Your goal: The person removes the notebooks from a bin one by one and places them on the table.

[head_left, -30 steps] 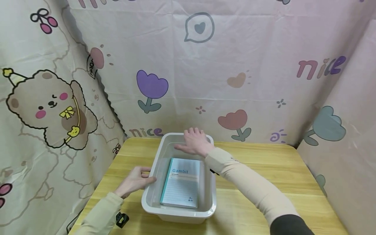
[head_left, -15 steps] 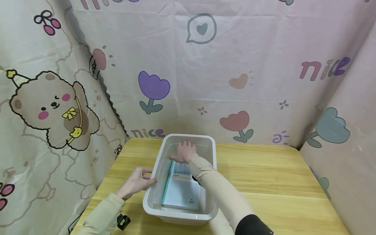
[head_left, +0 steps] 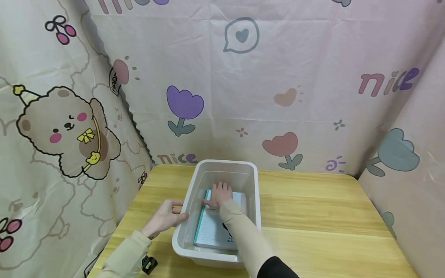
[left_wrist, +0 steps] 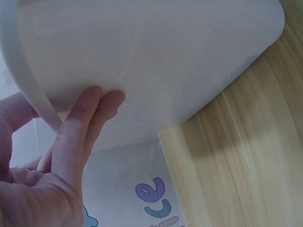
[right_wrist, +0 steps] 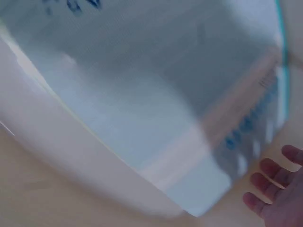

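A white plastic bin (head_left: 177, 240) stands on the table, with a pale blue notebook (head_left: 213, 231) lying flat inside it. My left hand (head_left: 164, 218) pinches the bin's left rim, thumb inside and fingers against the outer wall, as the left wrist view shows with the hand (left_wrist: 61, 161) at the bin wall (left_wrist: 189, 56). Over the notebook's top end, inside the bin, is my right hand (head_left: 219, 196), fingers extended and spread. In the right wrist view its fingers (right_wrist: 268, 189) are near the notebook's (right_wrist: 142, 104) top edge; whether they touch it I cannot tell.
The wooden table (head_left: 313, 216) extends to both sides of the bin. A printed curtain (head_left: 222, 96) hangs behind and along the sides. A small black device (head_left: 149, 265) is at my left wrist, and a dark cable runs by the table's left edge.
My right hand has moved from above the bin's far rim down into the bin, over the top part of the notebook. The left hand keeps its hold on the rim.
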Available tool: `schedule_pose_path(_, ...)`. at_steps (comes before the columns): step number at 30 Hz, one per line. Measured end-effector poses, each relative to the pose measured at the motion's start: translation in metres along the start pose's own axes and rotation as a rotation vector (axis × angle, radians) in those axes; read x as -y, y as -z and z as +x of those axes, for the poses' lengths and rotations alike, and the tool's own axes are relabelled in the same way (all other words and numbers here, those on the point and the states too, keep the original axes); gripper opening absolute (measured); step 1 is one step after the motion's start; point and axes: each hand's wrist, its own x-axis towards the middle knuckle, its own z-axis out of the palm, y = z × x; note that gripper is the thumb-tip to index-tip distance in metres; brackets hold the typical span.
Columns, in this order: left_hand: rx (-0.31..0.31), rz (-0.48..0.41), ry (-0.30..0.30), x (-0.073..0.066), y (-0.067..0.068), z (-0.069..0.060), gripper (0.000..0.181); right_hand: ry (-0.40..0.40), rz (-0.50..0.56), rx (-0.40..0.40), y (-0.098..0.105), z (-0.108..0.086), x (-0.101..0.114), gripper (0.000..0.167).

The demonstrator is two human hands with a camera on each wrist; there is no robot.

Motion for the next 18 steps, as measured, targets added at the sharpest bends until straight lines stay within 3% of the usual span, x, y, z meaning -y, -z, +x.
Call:
schedule_pose_path(6,-0.008,0.004,0.005,0.0,-0.001,0.001,0.055,-0.002,-0.026,-0.016,-0.022,-0.002,-0.002,0.085)
schedule_pose_path(18,0.0,-0.002,-0.009,0.002,0.0,0.002,0.054,-0.003,-0.054,0.013,-0.032,0.006,-0.006,0.094)
